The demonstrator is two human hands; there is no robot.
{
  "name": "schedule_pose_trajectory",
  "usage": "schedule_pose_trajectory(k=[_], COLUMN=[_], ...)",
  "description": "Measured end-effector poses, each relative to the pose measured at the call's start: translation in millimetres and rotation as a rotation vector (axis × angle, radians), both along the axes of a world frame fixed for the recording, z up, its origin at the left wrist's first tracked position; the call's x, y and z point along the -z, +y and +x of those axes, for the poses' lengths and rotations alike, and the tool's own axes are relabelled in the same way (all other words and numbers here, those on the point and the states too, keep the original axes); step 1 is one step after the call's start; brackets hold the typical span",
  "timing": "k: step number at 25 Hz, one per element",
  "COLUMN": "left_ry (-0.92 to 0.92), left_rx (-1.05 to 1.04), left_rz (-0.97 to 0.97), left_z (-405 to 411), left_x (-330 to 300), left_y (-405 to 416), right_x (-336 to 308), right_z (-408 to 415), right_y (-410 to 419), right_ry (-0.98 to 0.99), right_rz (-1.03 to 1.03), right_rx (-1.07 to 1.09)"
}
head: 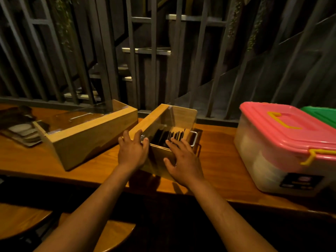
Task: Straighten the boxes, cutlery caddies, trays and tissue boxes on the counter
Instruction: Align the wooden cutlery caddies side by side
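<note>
The cutlery caddy (149, 119) angles lengthwise away rightward between left hand (131, 150), gripping its side wall, and right hand (183, 160), flat-fingered on its near rim.

Dark metal bars (154, 51) screen a staircase (145, 50) hung with trailing vines (62, 24); wooden stools (114, 235) stand below.

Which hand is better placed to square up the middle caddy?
Probably left: the left hand grips the caddy at its left corner; the right hand only lies flat on its rim.
</note>
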State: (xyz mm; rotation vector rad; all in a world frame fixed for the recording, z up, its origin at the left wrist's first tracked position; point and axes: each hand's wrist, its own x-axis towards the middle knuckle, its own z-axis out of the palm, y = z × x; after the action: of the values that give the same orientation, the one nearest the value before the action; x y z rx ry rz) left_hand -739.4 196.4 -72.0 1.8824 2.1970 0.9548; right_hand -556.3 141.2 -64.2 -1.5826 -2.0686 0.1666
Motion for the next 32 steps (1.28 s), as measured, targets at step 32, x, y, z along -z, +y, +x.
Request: schedule_pose_trajectory(k=[32], left_ry=[-0.36], left_rx=[0.06], left_rz=[0.148], left_z=[-12.2], left_x=[-3.0], left_y=[47.6], right_x=[17.2], right_z=[77.7], right_y=[157.6], right_ry=[-0.049], right_rz=[0.224], right_rx=[0.259])
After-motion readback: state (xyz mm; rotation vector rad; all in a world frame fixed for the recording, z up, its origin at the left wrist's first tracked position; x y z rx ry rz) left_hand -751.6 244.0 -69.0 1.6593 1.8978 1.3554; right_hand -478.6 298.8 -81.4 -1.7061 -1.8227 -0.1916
